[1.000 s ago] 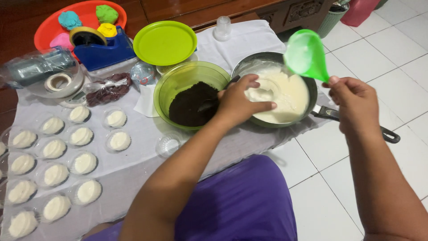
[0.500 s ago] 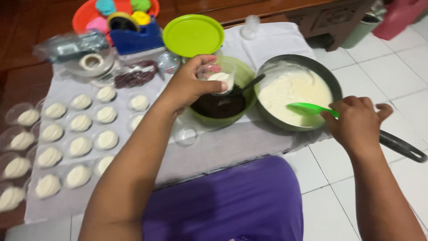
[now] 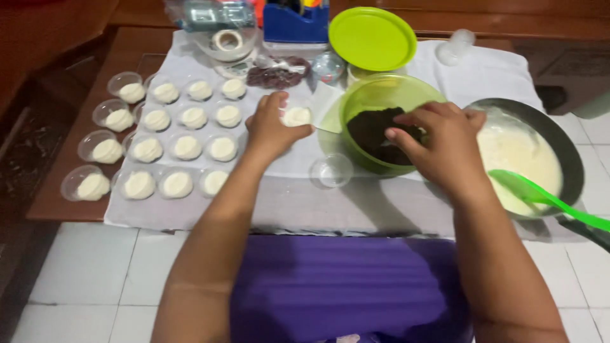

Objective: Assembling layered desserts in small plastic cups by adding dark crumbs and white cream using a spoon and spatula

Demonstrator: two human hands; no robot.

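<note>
My left hand (image 3: pixel 272 127) holds a small clear cup filled with white cream (image 3: pixel 297 116) just left of the green bowl (image 3: pixel 359 101). My right hand (image 3: pixel 438 143) reaches into that bowl over the dark crumbs (image 3: pixel 376 130), fingers curled; whether it grips anything there is hidden. A green ladle (image 3: pixel 540 197) rests in the black pan of white cream (image 3: pixel 521 152) at the right. An empty clear cup (image 3: pixel 331 170) stands in front of the bowl.
Several filled cream cups (image 3: pixel 178 149) stand in rows on the white cloth (image 3: pixel 286 203) at the left. A green lid (image 3: pixel 372 38), a blue box (image 3: pixel 293 24), a tape roll (image 3: pixel 227 40) and a bag of dark bits (image 3: pixel 277 75) lie at the back.
My left hand carried the filled cup from over the bowl to its left side. My right hand let go of the green ladle, left in the pan, and moved into the bowl.
</note>
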